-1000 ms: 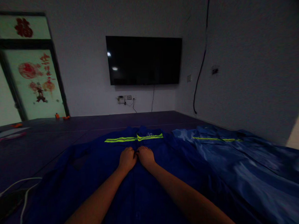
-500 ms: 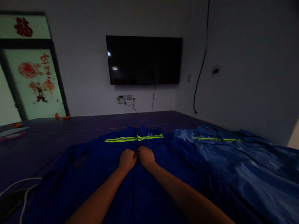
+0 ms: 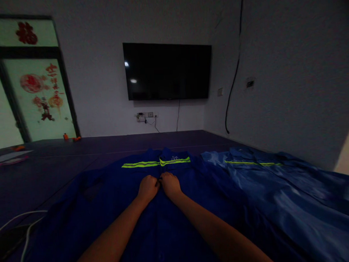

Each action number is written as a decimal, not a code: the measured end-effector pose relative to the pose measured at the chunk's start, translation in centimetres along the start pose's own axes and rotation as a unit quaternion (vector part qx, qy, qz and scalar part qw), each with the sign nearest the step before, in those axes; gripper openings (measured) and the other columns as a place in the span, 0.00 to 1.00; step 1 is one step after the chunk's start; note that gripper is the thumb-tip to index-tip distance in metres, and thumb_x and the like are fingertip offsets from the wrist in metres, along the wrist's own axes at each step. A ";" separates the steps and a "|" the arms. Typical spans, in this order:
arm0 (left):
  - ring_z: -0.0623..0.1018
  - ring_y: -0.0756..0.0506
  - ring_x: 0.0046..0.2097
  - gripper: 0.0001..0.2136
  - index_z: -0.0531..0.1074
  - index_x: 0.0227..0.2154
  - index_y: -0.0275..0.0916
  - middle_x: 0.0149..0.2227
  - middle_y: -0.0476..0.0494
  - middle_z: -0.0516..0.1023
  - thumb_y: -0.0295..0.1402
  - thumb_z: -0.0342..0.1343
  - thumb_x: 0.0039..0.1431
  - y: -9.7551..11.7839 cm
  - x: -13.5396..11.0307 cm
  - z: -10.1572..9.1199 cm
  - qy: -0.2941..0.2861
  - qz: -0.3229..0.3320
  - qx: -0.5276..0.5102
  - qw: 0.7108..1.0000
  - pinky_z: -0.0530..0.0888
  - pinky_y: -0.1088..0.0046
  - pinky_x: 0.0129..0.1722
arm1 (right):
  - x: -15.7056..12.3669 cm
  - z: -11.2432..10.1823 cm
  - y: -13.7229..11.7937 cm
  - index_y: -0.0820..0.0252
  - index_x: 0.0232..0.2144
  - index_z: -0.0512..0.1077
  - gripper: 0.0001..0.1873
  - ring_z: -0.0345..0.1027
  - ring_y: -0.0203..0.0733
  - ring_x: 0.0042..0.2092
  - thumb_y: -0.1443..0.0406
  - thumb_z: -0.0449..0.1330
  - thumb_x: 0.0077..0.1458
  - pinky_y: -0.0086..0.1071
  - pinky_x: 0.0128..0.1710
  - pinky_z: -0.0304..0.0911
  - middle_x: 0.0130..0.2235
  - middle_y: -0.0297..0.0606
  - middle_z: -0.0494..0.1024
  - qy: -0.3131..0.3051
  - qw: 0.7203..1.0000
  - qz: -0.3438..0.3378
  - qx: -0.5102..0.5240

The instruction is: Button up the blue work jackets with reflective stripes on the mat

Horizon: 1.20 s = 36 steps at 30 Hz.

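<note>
A dark blue work jacket [image 3: 194, 206] with yellow-green reflective stripes across the chest lies spread out, collar pointing away from me. My left hand [image 3: 148, 187] and my right hand [image 3: 170, 184] meet at its front placket, just below the stripes. Both have their fingers curled and closed on the jacket's front edges, knuckles up. The fingertips, and any button between them, are hidden. Below the hands the placket runs down toward me between my forearms.
A lighter blue jacket [image 3: 279, 192] with a thin yellow stripe lies to the right. White cables [image 3: 28, 235] curve at the lower left. Farther back are small orange objects [image 3: 66, 136], a wall-mounted television [image 3: 168, 72] and a black cable [image 3: 232, 83] hanging down the wall.
Both hands stay at the same spot on the placket, with barely any movement. The whole view has shifted very slightly.
</note>
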<state>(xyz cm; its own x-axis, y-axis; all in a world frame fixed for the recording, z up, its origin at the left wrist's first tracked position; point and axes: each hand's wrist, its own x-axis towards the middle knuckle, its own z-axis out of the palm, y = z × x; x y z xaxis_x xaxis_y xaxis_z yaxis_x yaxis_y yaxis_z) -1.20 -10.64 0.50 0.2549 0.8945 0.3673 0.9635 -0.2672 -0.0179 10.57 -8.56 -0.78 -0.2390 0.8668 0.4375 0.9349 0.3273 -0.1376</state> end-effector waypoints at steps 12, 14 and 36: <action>0.74 0.44 0.38 0.15 0.74 0.30 0.35 0.32 0.39 0.76 0.33 0.41 0.57 0.2 -0.2 -0.2 0.013 -0.018 0.016 1.000 0.66 0.70 0.37 | 0.1 -0.7 0.3 0.60 0.39 0.70 0.12 0.65 0.43 0.45 0.64 0.49 0.57 0.33 0.41 0.57 0.42 0.44 0.73 -0.020 1.000 -0.016 0.003; 0.74 0.44 0.39 0.15 0.73 0.30 0.35 0.32 0.39 0.76 0.32 0.42 0.57 0.2 -0.2 -0.1 0.010 -0.022 0.017 1.000 0.66 0.70 0.38 | 0.4 -1.0 1.0 0.59 0.39 0.70 0.12 0.65 0.42 0.45 0.63 0.51 0.56 0.32 0.42 0.57 0.42 0.42 0.73 -0.034 0.998 -0.047 0.019; 0.74 0.44 0.39 0.14 0.74 0.28 0.35 0.32 0.38 0.76 0.31 0.42 0.57 0.2 -0.2 -0.2 0.013 -0.002 0.013 1.000 0.66 0.70 0.39 | 0.7 -0.7 2.0 0.58 0.38 0.71 0.11 0.66 0.41 0.45 0.62 0.53 0.55 0.30 0.42 0.57 0.41 0.39 0.74 -0.021 0.997 -0.070 0.015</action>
<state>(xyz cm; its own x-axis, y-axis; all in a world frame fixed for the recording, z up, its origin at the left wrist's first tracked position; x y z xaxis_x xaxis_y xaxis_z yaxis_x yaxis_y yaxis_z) -1.05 -10.93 0.62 0.2499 0.8859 0.3909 0.9662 -0.2547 -0.0404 12.41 -7.55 -0.08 -0.3786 0.8263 0.4169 0.8833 0.4571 -0.1039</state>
